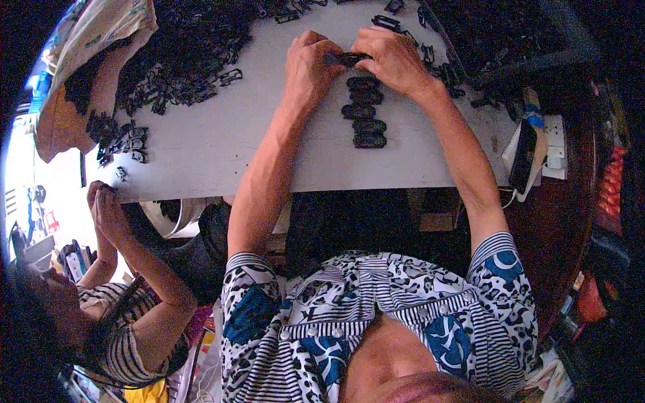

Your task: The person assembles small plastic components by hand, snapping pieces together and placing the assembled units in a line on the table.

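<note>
Both my hands meet over the far middle of the white table [201, 151], pinching one small black plastic part [351, 59] between them. My left hand [312, 64] has its fingers curled on the part's left end. On its right end, the fingers of my right hand [392, 59] are closed. Just nearer to me, several black parts of a similar kind [363, 97] lie in a short column running toward the table's near edge. What exactly these parts are is too dark and grainy to tell.
A large heap of black plastic parts [195, 54] covers the far left, with loose pieces [124, 138] nearer. More parts [453, 74] lie on the right beside a dark tray-like edge. A white power strip [555, 144] is at the right edge. A co-worker's hands [107, 208] are at the left corner.
</note>
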The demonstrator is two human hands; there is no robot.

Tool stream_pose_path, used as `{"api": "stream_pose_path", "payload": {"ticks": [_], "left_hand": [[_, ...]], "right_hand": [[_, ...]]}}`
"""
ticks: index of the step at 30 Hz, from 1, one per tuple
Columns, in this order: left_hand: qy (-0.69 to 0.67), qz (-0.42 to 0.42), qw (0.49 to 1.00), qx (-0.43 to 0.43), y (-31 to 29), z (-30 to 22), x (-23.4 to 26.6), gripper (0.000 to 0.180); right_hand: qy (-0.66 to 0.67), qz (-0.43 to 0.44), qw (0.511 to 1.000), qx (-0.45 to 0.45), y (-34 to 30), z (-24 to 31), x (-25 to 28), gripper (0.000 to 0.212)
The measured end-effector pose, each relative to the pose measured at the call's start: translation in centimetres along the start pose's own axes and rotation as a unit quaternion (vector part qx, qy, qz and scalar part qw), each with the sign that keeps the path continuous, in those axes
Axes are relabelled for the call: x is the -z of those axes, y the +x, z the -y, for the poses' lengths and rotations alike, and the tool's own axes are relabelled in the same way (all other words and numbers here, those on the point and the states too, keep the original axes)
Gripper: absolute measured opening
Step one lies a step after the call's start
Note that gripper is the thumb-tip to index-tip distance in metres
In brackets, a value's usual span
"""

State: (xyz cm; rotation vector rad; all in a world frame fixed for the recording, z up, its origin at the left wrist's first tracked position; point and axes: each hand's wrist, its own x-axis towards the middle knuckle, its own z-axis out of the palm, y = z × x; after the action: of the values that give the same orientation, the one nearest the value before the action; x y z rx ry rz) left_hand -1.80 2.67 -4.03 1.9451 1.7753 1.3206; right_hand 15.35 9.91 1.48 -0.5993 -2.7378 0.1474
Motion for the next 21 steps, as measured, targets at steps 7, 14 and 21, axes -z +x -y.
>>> {"api": "stream_pose_path", "payload": {"ticks": [7,14,21], "left_hand": [[0.003,0.016,1.000,0.007,0.1,0.2,-0.1,0.032],[0.023,0.034,0.999,0.025,-0.1,1.1,-0.3,0.034],[-0.013,0.027,1.000,-0.001,0.2,0.4,0.7,0.033]], "right_hand": [[0.021,0.022,0.999,0.013,0.7,0.0,-0.6,0.018],[0.033,-0.003,0.999,0.021,1.2,0.2,-2.0,0.016],[0.048,-0.004,0.999,0.013,1.3,0.3,-2.3,0.019]]}}
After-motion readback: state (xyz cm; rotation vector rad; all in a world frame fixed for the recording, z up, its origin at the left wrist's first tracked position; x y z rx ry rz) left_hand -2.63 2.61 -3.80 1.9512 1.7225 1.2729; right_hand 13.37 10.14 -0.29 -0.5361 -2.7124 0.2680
